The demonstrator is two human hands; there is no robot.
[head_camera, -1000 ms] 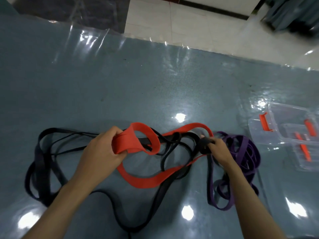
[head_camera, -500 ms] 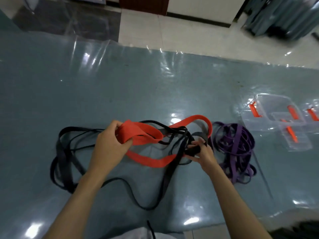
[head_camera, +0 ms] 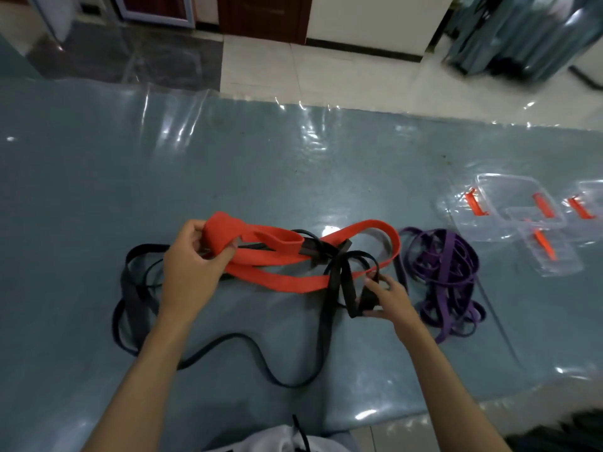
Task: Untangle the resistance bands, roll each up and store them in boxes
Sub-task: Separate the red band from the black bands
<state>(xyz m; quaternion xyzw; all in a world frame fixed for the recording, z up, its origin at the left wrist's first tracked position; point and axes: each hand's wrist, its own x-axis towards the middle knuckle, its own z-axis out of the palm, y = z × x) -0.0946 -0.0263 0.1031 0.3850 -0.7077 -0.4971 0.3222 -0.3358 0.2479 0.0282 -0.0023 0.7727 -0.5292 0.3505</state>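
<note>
A wide red band [head_camera: 284, 278] lies looped across the middle of the table, tangled with black bands [head_camera: 332, 272]. My left hand [head_camera: 192, 265] grips the bunched left end of the red band, lifted a little off the table. My right hand [head_camera: 388, 298] pinches a loop of a black band near the knot. More black bands [head_camera: 130, 288] trail off to the left and sweep toward the front edge. A pile of purple bands [head_camera: 447, 275] lies just right of my right hand. Clear boxes [head_camera: 509, 210] with orange clips stand at the far right.
The table [head_camera: 228, 164] is covered in a glossy blue-grey plastic sheet, with its far edge at the tiled floor [head_camera: 310, 76]. A dark object [head_camera: 522, 31] stands on the floor at the back right. A black cord [head_camera: 300, 432] hangs over light clothing by the near edge.
The view has tilted up and back. My left hand has bunched the red band's end more tightly. My right hand has drawn a black loop down and toward me, away from the red band.
</note>
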